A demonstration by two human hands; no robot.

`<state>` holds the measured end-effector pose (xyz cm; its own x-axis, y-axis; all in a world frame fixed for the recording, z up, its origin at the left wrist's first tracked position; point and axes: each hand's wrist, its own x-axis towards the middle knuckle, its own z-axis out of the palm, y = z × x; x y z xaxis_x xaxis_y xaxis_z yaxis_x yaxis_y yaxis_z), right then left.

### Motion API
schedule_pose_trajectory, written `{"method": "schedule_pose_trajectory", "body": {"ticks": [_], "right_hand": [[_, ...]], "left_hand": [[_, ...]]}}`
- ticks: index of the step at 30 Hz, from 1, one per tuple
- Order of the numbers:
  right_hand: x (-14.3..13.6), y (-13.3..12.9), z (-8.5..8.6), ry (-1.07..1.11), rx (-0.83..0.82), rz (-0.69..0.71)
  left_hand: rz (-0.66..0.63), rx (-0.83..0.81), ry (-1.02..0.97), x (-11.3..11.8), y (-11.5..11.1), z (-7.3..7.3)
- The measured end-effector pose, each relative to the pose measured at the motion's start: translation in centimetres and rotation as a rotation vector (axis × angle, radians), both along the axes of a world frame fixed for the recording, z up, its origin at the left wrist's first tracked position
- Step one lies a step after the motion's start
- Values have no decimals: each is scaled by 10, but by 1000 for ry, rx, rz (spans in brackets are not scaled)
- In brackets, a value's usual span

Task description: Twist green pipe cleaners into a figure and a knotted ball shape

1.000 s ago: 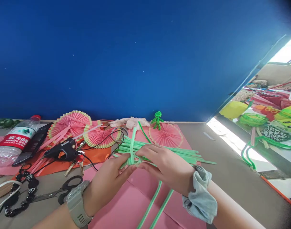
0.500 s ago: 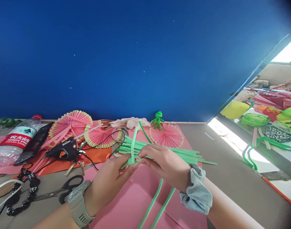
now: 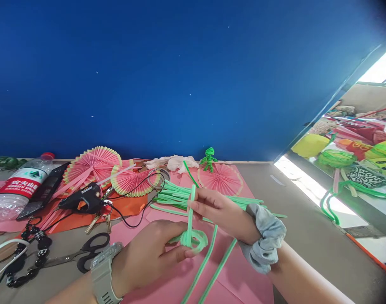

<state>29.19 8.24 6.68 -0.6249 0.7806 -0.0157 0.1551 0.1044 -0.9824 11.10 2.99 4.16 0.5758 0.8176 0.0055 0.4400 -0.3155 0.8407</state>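
Head view: left hand point(image 3: 150, 253) pinches a green pipe-cleaner coil point(image 3: 201, 241) between thumb and fingers, over pink paper point(image 3: 243, 287); right hand point(image 3: 218, 211) has thumb and fingertips pressed together on the upright strand point(image 3: 190, 223) rising from it. Pipe-cleaner bundle point(image 3: 172, 195) lies just behind the hands, small green figure point(image 3: 209, 159) farther back, scissors point(image 3: 94, 243) left, near the watch point(image 3: 104, 272).

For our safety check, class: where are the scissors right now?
In the head view, the scissors lie at lower left, below the keys, between the black beads and the watch.
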Motion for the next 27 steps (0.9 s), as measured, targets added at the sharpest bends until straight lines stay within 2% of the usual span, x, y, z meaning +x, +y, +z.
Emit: {"method": "schedule_pose_trajectory", "body": {"ticks": [3, 7, 11, 13, 15, 18, 20, 24, 27], "right_hand": [[1, 0, -1, 49, -61, -69], [1, 0, -5, 120, -50, -116], [-4, -1, -12, 142, 135, -248], [-6, -3, -13, 63, 278, -273], [-6, -5, -11, -99, 437, -242], [-5, -11, -6, -309, 635, -171], [-6, -14, -2, -381, 729, -140], [-10, -20, 1, -477, 846, -74], [-13, -21, 3, -530, 909, 0]], "left_hand": [[2, -69, -204, -3, -2, 2], [95, -179, -397, -7, -4, 0], [215, -292, -551, -7, 0, -6], [265, -332, -617, -6, 5, -8], [312, -368, -670, -4, 9, -10], [376, -372, -656, -3, 14, -13], [407, -334, -567, -3, 16, -16], [458, -219, -373, -4, 16, -20], [440, -128, -251, -5, 15, -17]]}}
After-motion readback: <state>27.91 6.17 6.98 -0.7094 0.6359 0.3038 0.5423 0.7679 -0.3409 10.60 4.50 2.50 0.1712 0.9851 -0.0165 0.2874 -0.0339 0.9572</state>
